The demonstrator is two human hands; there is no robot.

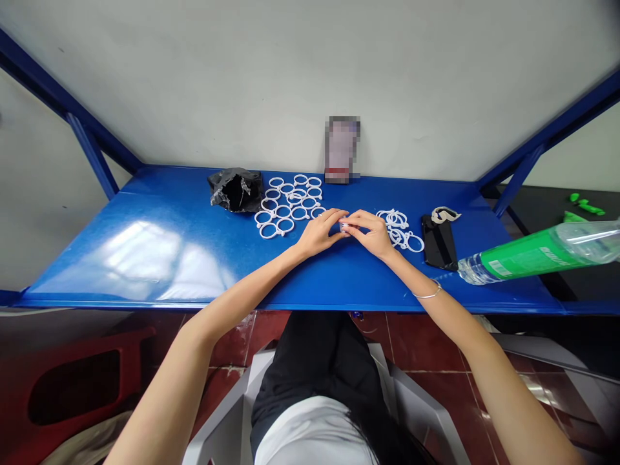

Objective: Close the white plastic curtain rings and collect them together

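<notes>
My left hand [320, 231] and my right hand [371, 231] meet fingertip to fingertip just above the blue table [310, 278]. Both are closed in a pinch, and a small whitish piece shows between the fingertips. Most of that piece is hidden by the fingers, so its kind cannot be made out. Left of my left hand lies a spread of white plastic rings [283, 211], each with a small knob. A smaller, overlapping pile of white rings [398, 219] sits just right of my right hand.
A crumpled black plastic bag [236, 190] stands open at the back left. At right are a black phone [439, 242], a whitish strap-like item [444, 214] and a tilted green-labelled bottle [537, 253]. A blurred-out upright object [341, 150] leans on the wall.
</notes>
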